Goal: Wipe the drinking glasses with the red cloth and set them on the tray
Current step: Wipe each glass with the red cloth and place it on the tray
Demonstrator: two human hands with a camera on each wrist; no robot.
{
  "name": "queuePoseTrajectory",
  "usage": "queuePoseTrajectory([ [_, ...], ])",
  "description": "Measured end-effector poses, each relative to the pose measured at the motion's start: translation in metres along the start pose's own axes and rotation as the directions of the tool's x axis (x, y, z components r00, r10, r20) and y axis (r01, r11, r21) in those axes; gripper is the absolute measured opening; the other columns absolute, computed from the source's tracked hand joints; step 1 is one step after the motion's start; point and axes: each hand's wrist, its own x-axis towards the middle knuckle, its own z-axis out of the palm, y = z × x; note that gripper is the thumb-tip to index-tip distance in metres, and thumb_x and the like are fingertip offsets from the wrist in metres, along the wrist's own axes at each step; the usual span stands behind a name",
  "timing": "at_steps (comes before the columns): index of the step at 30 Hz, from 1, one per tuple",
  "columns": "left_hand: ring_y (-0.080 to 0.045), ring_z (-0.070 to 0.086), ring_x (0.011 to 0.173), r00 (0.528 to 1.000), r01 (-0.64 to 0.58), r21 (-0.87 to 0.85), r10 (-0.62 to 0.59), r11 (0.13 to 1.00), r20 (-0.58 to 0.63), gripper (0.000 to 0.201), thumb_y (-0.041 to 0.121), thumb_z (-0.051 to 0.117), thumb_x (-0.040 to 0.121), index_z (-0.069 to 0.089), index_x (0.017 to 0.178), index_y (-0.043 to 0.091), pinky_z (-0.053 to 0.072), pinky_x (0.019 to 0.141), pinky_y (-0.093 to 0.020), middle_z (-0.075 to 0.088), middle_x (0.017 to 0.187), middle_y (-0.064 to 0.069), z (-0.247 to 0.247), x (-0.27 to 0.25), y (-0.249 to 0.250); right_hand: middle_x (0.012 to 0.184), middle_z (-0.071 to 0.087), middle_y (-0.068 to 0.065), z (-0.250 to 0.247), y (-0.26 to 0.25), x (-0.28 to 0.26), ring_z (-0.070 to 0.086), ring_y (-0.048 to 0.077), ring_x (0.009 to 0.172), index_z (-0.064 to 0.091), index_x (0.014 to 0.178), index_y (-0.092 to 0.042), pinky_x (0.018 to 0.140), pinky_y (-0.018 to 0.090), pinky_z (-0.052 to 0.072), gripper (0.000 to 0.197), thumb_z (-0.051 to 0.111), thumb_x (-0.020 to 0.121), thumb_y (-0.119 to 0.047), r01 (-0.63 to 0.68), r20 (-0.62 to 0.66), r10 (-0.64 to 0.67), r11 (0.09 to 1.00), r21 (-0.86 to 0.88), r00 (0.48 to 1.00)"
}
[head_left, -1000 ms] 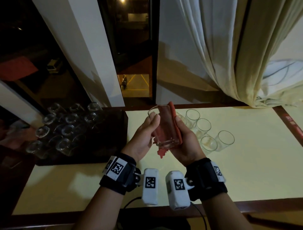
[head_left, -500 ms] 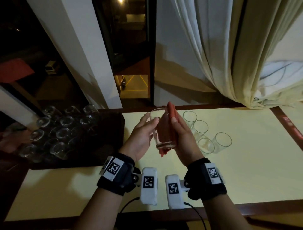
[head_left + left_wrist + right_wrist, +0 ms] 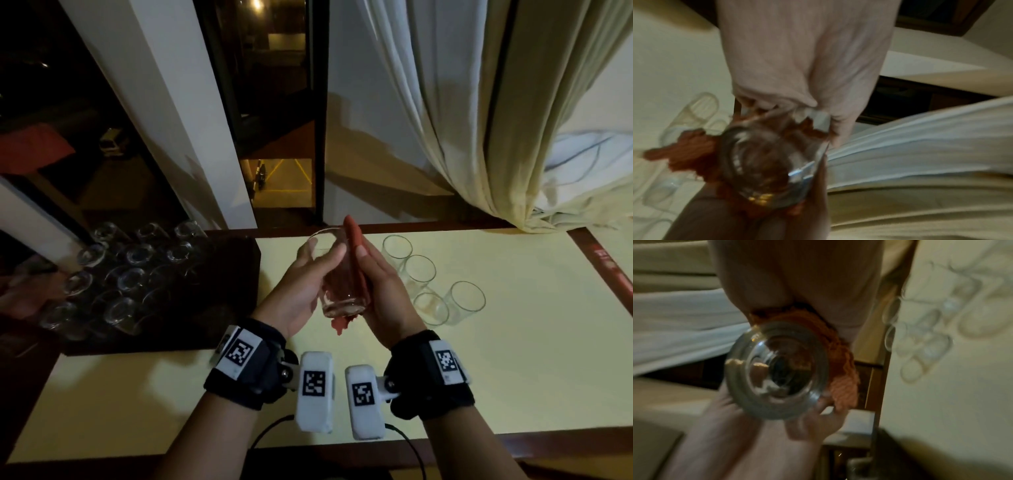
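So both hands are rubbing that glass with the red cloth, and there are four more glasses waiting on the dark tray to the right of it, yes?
Not quite. The four glasses to the right stand on the bare pale table, not on a tray. The head view shows the dark tray on the left. The rest holds: both hands rub the glass with the red cloth.

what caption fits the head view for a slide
Left hand holds a drinking glass while right hand presses the red cloth against it.

Bare forearms, no sleeves. Black wrist straps (image 3: 251, 368) carrying white tags with black square codes; white camera blocks (image 3: 315, 390) below, black cables trailing.
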Motion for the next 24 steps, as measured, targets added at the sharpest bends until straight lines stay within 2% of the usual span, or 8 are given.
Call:
queuePoseTrajectory([
  [3, -0.033, 0.058, 0.129, 0.998, -0.017, 0.029, 0.015, 0.999, 0.060, 0.110, 0.061, 0.085, 0.065, 0.036, 0.153, 0.017, 0.043, 0.111, -0.054, 0.058, 0.142, -0.017, -0.001, -0.001, 0.004, 0.123, 0.070, 0.017, 0.003, 0.000, -0.002, 0.071, 0.028, 0.105, 0.061, 0.135, -0.011, 0.078, 0.037, 0.060, 0.042, 0.044, 0.101, -0.031, -0.114, 0.040, 0.107, 0.956, 0.272, 0.993],
  [6, -0.031, 0.050, 0.136, 0.996, -0.046, 0.029, 0.043, 0.999, 0.080, 0.097, 0.061, 0.076, 0.074, 0.040, 0.151, 0.014, 0.039, 0.114, -0.046, 0.055, 0.145, -0.015, -0.007, -0.004, 0.006, 0.109, 0.072, 0.019, 0.000, -0.005, -0.003, 0.071, 0.030, 0.085, 0.077, 0.113, -0.011, 0.065, 0.039, 0.061, 0.046, 0.045, 0.098, -0.041, -0.173, 0.107, 0.147, 0.936, 0.306, 0.983],
  [9, -0.028, 0.050, 0.134, 0.998, -0.068, 0.038, 0.068, 0.997, -0.001, 0.081, 0.039, 0.064, 0.090, 0.025, 0.158, 0.019, 0.035, 0.116, -0.043, 0.053, 0.147, -0.015, -0.001, -0.004, 0.011, 0.116, 0.067, 0.020, -0.003, -0.004, 0.004, 0.069, 0.032, 0.082, 0.055, 0.144, -0.019, 0.060, 0.041, 0.056, 0.049, 0.048, 0.101, -0.044, -0.052, 0.039, 0.048, 0.995, 0.082, 0.998],
  [12, -0.026, 0.051, 0.135, 1.000, -0.027, 0.052, 0.028, 0.998, -0.013, 0.105, 0.044, 0.073, 0.077, 0.013, 0.161, 0.025, 0.037, 0.116, -0.048, 0.050, 0.150, -0.011, 0.006, -0.002, 0.008, 0.137, 0.063, 0.012, 0.001, 0.001, 0.006, 0.068, 0.033, 0.108, 0.049, 0.149, -0.028, 0.080, 0.052, 0.053, 0.045, 0.046, 0.105, -0.039, -0.027, 0.046, 0.026, 0.999, 0.024, 0.999],
  [16, -0.027, 0.058, 0.127, 0.995, -0.067, 0.059, 0.063, 0.996, 0.075, 0.076, 0.053, 0.070, 0.084, 0.047, 0.144, 0.013, 0.046, 0.107, -0.042, 0.062, 0.137, -0.011, 0.002, -0.003, 0.005, 0.116, 0.072, 0.018, -0.001, -0.007, 0.002, 0.073, 0.029, 0.098, 0.078, 0.110, -0.009, 0.081, 0.040, 0.062, 0.045, 0.047, 0.097, -0.038, -0.165, 0.104, 0.137, 0.924, 0.346, 0.985],
  [18, -0.024, 0.052, 0.133, 0.996, -0.086, 0.036, 0.086, 0.996, 0.016, 0.076, 0.047, 0.070, 0.086, 0.043, 0.149, 0.014, 0.039, 0.113, -0.041, 0.057, 0.143, -0.010, -0.002, -0.003, 0.005, 0.118, 0.070, 0.019, -0.002, -0.008, 0.001, 0.072, 0.030, 0.096, 0.074, 0.122, -0.012, 0.075, 0.041, 0.062, 0.044, 0.047, 0.100, -0.039, -0.133, 0.081, 0.115, 0.954, 0.270, 0.990],
  [21, -0.024, 0.039, 0.143, 0.996, -0.063, 0.036, 0.065, 0.997, -0.061, 0.102, 0.039, 0.070, 0.083, 0.006, 0.161, 0.022, 0.024, 0.122, -0.049, 0.045, 0.154, -0.006, 0.005, -0.003, 0.009, 0.128, 0.067, 0.014, -0.003, -0.004, 0.005, 0.071, 0.037, 0.096, 0.050, 0.148, -0.032, 0.067, 0.043, 0.059, 0.044, 0.048, 0.104, -0.038, 0.007, 0.029, -0.005, 0.997, -0.076, 1.000],
  [24, -0.022, 0.047, 0.135, 0.994, -0.077, 0.106, 0.085, 0.991, -0.072, 0.103, 0.046, 0.072, 0.081, 0.009, 0.160, 0.028, 0.035, 0.116, -0.050, 0.052, 0.140, 0.003, 0.008, -0.002, 0.004, 0.134, 0.066, 0.009, 0.001, -0.004, 0.002, 0.068, 0.029, 0.115, 0.049, 0.148, -0.032, 0.078, 0.040, 0.058, 0.046, 0.048, 0.103, -0.035, -0.005, 0.052, 0.009, 0.997, -0.075, 0.999],
])
